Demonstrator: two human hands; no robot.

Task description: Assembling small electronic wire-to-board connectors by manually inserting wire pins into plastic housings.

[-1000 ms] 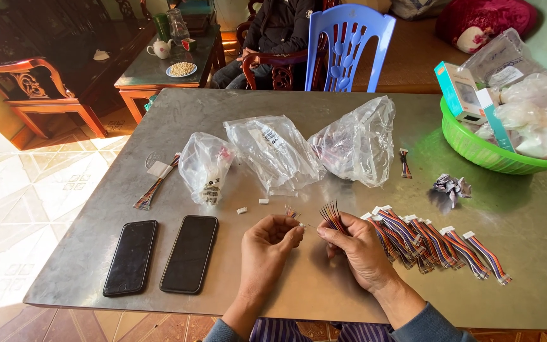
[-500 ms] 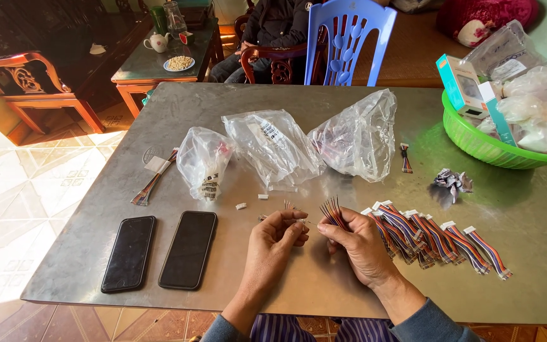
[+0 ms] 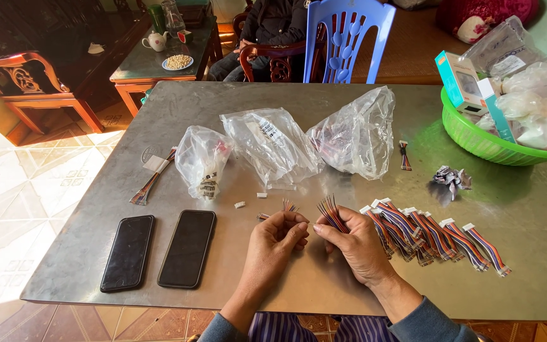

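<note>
Both hands work close together near the front edge of the grey tabletop (image 3: 324, 101). The left hand (image 3: 273, 244) has its grip pinched narrow, thumb against fingertips, on a short wire piece (image 3: 289, 206) whose coloured ends stick up above the fingers. The right hand (image 3: 356, 247) has its grip closed around a small bundle of multicoloured wires (image 3: 332, 214), the strands fanning up and to the left from between thumb and forefinger. The fingertips of the two hands almost meet.

Just right of the right hand, a row of finished wire harnesses (image 3: 438, 234) with white connectors lies side by side toward the right edge. A few loose white connectors (image 3: 240, 204) sit just beyond the left hand. Two black phones (image 3: 159, 251) lie flat side by side near the front left corner. Three clear plastic bags (image 3: 273, 149) stand across the middle of the tabletop, and a green basket (image 3: 476, 142) full of packets sits at the far right edge.
</note>
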